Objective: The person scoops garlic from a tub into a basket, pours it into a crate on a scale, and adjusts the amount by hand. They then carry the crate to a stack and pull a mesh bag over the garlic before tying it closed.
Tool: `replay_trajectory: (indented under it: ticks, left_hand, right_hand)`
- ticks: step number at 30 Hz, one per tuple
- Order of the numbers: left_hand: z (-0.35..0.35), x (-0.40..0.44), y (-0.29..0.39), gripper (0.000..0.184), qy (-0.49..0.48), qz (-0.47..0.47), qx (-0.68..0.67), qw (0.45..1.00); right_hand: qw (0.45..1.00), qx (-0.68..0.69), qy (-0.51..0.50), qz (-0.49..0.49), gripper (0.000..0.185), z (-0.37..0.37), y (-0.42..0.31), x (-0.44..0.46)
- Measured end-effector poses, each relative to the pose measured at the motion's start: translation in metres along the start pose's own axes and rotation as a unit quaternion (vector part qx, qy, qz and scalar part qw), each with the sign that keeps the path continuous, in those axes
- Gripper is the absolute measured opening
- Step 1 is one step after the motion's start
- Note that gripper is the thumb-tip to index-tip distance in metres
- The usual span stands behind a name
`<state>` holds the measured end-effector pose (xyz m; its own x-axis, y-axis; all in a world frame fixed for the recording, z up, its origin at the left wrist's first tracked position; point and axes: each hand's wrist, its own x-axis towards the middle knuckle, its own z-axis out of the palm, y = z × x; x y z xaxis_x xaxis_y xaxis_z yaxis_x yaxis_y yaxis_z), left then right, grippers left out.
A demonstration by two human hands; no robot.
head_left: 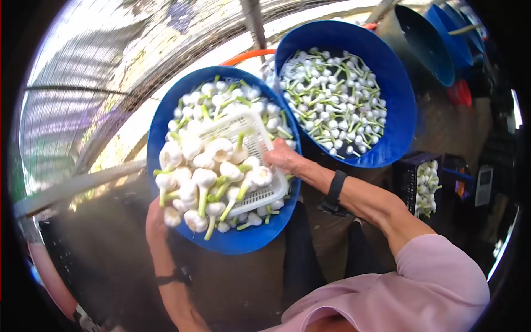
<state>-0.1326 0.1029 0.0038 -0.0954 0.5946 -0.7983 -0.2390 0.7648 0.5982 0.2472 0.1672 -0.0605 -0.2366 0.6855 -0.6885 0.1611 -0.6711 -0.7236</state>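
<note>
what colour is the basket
The basket is white, as the head view, the only one, shows.

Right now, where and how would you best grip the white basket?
White basket: likely by the bare rim at picture right, coming from that side, where the right hand is. Garlic heaps over the opposite side, hiding its rim; support beneath would probably help.

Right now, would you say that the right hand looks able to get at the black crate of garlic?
Probably not: the right hand grips the side of the white basket, and the black crate stands off to the person's right. Nothing seems to block the way otherwise.
</note>
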Motion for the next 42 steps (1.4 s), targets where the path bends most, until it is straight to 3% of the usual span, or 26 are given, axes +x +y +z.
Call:
replay_trajectory:
  ticks: [3,6,7,9,10,11,12,13,14,15,16,17,18,20,22,23,25,28,29,31,32,34,35,37,38,42]
  left_hand:
    - [0.044,-0.033,0.024,0.029,-0.035,0.031,0.187,0.981]
    - [0.082,-0.062,0.041,0.03,-0.089,0.102,0.269,0.954]
    - [0.115,-0.079,0.05,0.03,-0.116,0.156,0.283,0.939]
    - [0.186,-0.117,0.08,0.031,-0.14,0.157,0.379,0.901]
    - [0.219,-0.12,0.078,0.033,-0.097,0.095,0.405,0.904]
    - [0.235,-0.107,0.069,0.033,-0.152,0.169,0.535,0.814]
    - [0.273,-0.105,0.062,0.033,-0.182,0.167,0.571,0.783]
    - [0.308,-0.108,0.051,0.034,-0.206,0.168,0.604,0.751]
    - [0.338,-0.106,0.032,0.034,-0.266,0.078,0.4,0.874]
    - [0.377,-0.107,0.012,0.037,-0.255,0.136,0.511,0.81]
    - [0.441,-0.122,0.044,0.038,-0.358,0.162,0.487,0.78]
    - [0.495,-0.148,0.014,0.04,-0.439,0.196,0.431,0.764]
    - [0.547,-0.152,-0.014,0.039,-0.378,0.051,0.418,0.824]
    - [0.615,-0.16,-0.078,0.029,-0.409,0.059,0.389,0.823]
    - [0.687,-0.165,-0.142,0.046,-0.499,0.084,0.371,0.779]
    - [0.745,-0.186,-0.159,0.038,-0.432,-0.087,0.29,0.849]
    - [0.821,-0.198,-0.217,0.052,-0.394,-0.084,0.305,0.863]
    - [0.901,-0.22,-0.273,0.065,-0.469,-0.087,0.319,0.819]
    - [0.923,-0.193,-0.302,0.068,-0.486,-0.119,0.309,0.809]
    - [0.959,-0.185,-0.342,0.081,-0.476,-0.168,0.271,0.819]
    - [0.969,-0.185,-0.354,0.081,-0.472,-0.17,0.277,0.82]
    - [0.989,-0.187,-0.371,0.088,-0.418,-0.101,0.287,0.856]
    - [0.999,-0.185,-0.378,0.088,-0.416,-0.101,0.293,0.855]
    - [1.005,-0.183,-0.385,0.092,-0.52,-0.191,0.233,0.799]
    - [1.007,-0.184,-0.39,0.089,-0.484,-0.181,0.283,0.808]
    - [1.013,-0.166,-0.42,0.087,-0.454,-0.119,0.267,0.842]
  right_hand:
    - [1.0,0.008,0.016,0.003,0.026,-0.033,-0.007,-0.061]
    - [0.994,0.098,0.044,0.006,0.026,-0.063,-0.002,-0.117]
    - [0.993,0.105,0.038,-0.045,0.019,-0.08,0.008,-0.13]
    - [0.915,0.254,-0.046,-0.31,0.029,-0.125,0.029,-0.166]
    - [0.925,0.218,0.028,-0.31,0.024,-0.136,0.053,-0.181]
    - [0.931,0.177,0.101,-0.303,0.021,-0.152,0.072,-0.2]
    - [0.868,0.269,0.062,-0.413,0.04,-0.179,0.064,-0.259]
    - [0.864,0.264,0.094,-0.418,0.04,-0.2,0.086,-0.288]
    - [0.855,0.298,0.133,-0.404,0.036,-0.218,0.111,-0.311]
    - [0.841,0.334,0.167,-0.392,0.032,-0.237,0.131,-0.337]
    - [0.849,0.358,0.173,-0.348,0.026,-0.295,0.124,-0.37]
    - [0.877,0.318,0.216,-0.29,0.021,-0.32,0.141,-0.415]
    - [0.889,0.288,0.28,-0.221,0.021,-0.344,0.156,-0.457]
    - [0.865,0.287,0.389,-0.136,0.017,-0.377,0.187,-0.52]
    - [0.825,0.3,0.471,-0.087,0.024,-0.414,0.233,-0.559]
    - [0.818,0.303,0.488,-0.039,0.027,-0.459,0.249,-0.58]
    - [0.804,0.3,0.51,-0.056,0.033,-0.496,0.27,-0.626]
    - [0.755,0.207,0.613,-0.105,0.028,-0.526,0.278,-0.668]
    - [0.758,0.211,0.609,-0.101,0.028,-0.537,0.284,-0.673]
    - [0.705,-0.01,0.704,-0.085,0.04,-0.551,0.295,-0.676]
    - [0.706,-0.003,0.703,-0.083,0.04,-0.558,0.3,-0.676]
    - [0.586,-0.242,0.77,-0.074,0.053,-0.57,0.306,-0.666]
    - [0.587,-0.236,0.771,-0.072,0.053,-0.576,0.306,-0.665]
    - [0.567,-0.305,0.764,-0.033,0.061,-0.579,0.312,-0.658]
    - [0.563,-0.32,0.761,-0.026,0.058,-0.584,0.316,-0.655]
    - [0.553,-0.281,0.784,-0.024,0.056,-0.612,0.344,-0.661]
